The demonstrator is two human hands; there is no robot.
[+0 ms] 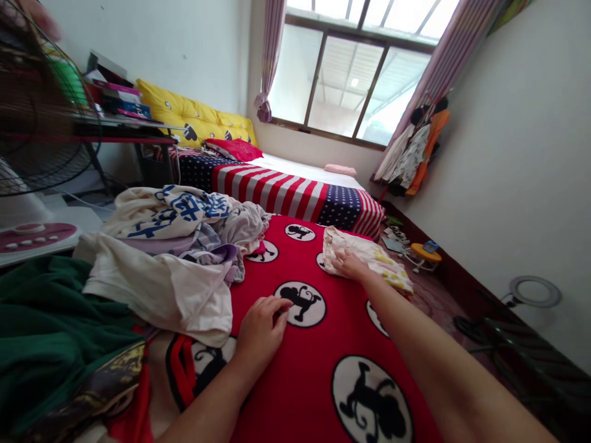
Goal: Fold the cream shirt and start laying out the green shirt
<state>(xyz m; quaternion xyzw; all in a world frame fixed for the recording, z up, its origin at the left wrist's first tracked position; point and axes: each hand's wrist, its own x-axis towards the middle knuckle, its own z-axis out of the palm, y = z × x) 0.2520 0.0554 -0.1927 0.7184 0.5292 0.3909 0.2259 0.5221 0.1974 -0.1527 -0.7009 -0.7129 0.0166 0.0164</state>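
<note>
A cream cloth with yellow patterns (376, 261) lies flat near the far right edge of the red blanket (295, 369), which shows monkey figures in white circles. My right hand (348, 263) rests on that cloth's left part, fingers spread. Above the middle of the blanket is my left hand (264, 323), its fingers bent with a gap between thumb and forefinger and nothing visible in them. Left of it sits a heap of clothes: a white garment (170, 286), a cream one with blue lettering (170, 212), a grey one (244, 224) and a green one (55, 332).
A fan (41, 111) stands close at the left, by a desk with boxes (122, 101). Behind the blanket is a bed with a flag-patterned cover (277, 191). Clothes hang (418, 151) by the window. A yellow stool (425, 253) and a ring light (535, 291) are at the right.
</note>
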